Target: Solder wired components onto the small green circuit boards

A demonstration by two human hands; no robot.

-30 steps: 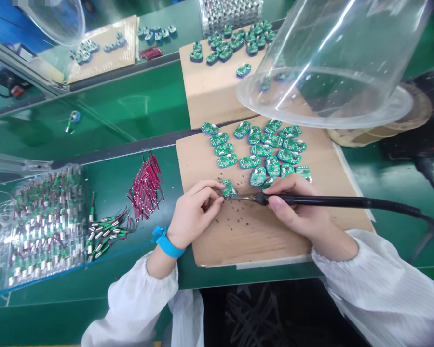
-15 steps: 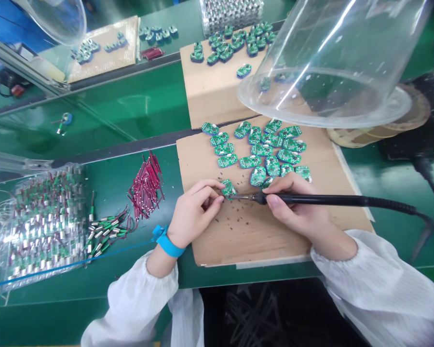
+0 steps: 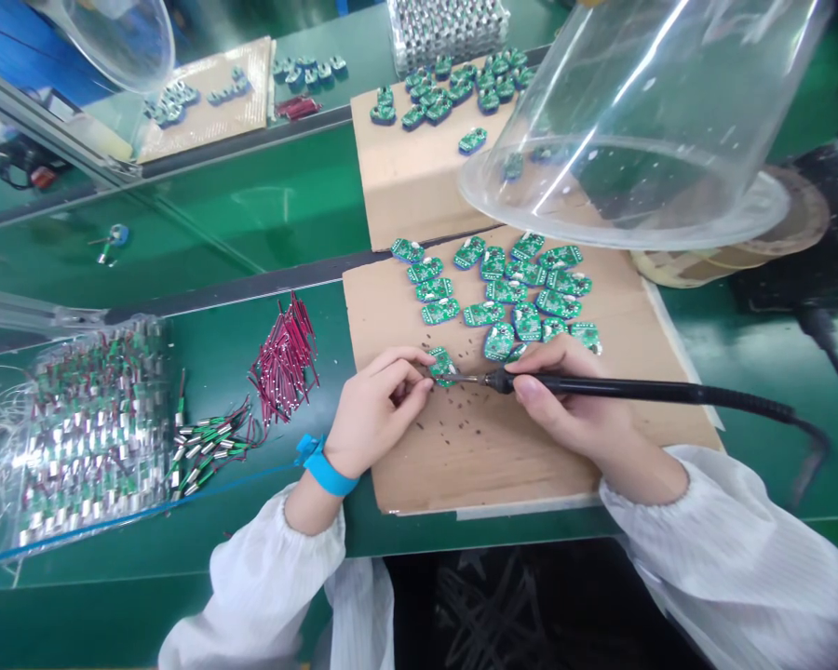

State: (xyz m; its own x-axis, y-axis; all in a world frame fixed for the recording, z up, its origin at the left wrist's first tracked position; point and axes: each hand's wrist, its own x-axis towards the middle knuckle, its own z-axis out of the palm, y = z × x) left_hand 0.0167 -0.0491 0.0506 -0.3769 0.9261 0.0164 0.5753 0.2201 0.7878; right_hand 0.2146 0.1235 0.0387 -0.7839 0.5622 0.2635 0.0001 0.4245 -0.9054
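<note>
Scarcely shifted from a second earlier, a soldering iron (image 3: 601,386) sits pen-style in the closed right hand (image 3: 573,409), its tip at a green circuit board (image 3: 443,366) pinched by the curled fingertips of the left hand (image 3: 373,414); more boards (image 3: 523,288) lie on cardboard (image 3: 489,456) beyond, below a tilted clear plastic dome (image 3: 635,121).

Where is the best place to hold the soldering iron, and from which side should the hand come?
Best the black handle, from the right side, like the right hand: the thin metal tip points left at the green circuit board, so stay behind it.
</note>
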